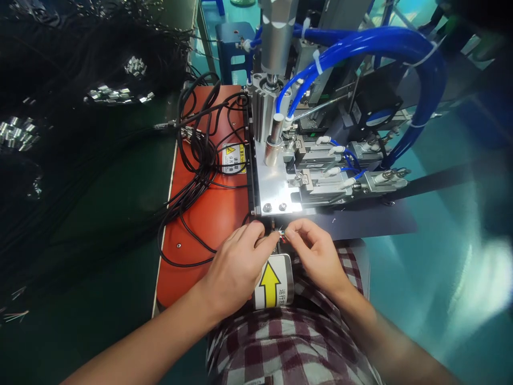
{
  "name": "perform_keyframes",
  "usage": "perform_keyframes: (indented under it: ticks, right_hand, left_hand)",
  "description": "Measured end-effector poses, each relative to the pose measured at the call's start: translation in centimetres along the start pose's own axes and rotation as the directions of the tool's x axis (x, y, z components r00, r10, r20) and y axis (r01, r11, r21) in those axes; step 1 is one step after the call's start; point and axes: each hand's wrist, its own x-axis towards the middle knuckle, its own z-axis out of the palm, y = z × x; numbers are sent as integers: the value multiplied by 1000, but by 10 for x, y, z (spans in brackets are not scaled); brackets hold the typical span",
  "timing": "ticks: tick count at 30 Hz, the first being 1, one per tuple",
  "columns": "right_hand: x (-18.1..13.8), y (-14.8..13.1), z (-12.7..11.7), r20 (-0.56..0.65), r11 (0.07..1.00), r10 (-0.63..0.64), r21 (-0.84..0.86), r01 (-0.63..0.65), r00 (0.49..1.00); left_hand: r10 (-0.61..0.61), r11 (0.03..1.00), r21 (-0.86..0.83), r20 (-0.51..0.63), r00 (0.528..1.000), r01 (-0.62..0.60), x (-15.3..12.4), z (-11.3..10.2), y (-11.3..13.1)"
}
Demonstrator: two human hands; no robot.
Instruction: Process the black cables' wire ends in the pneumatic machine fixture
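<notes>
- Head view: L hand is curling w/ thumb & fingers closed, pinching a small wire end from its L side; exact grip is partly hiding behind fingers
- R hand is also pinching, thumb & index tips meeting on the R side of same wire end
- Wire end is showing white & red bits btwn the two hands, sitting just below front edge of a shiny metal plate
- White label w/ yellow arrow is lying just below the hands, nr the checked garment
- Black cables are looping & bunching on orange worktop, L of the plate; warning label is showing partly under them
- Blue tubes are arching over the machine's R side, white ties holding them
- Far L, dark wires w/ silver tips are piling up; blue stool is standing beyond the worktop
</notes>
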Motion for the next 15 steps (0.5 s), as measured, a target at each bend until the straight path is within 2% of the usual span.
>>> perform_keyframes:
  ticks: [3,6,8,12,15]
  right_hand:
    - [1,-1,0,-6,999,20,39,-20,1000]
    - [2,-4,-1,45,985,115,123,-120,992]
    - [1,-6,0,57,978,162,123,-168,985]
    - [1,-9,2,-44,996,91,16,-90,995]
    - [1,-10,2,17,981,169,94,-170,985]
  left_hand:
    - [-8,1000,11,1,1000,8,0,-1,1]
    - [-7,1000,15,5,1000,7,1,-1,1]
    - [-7,1000,22,4,1000,7,1,-1,2]
    - [-14,999,30,16,1000,13,2,0,2]
    - [-20,999,31,29,999,19,1,0,2]
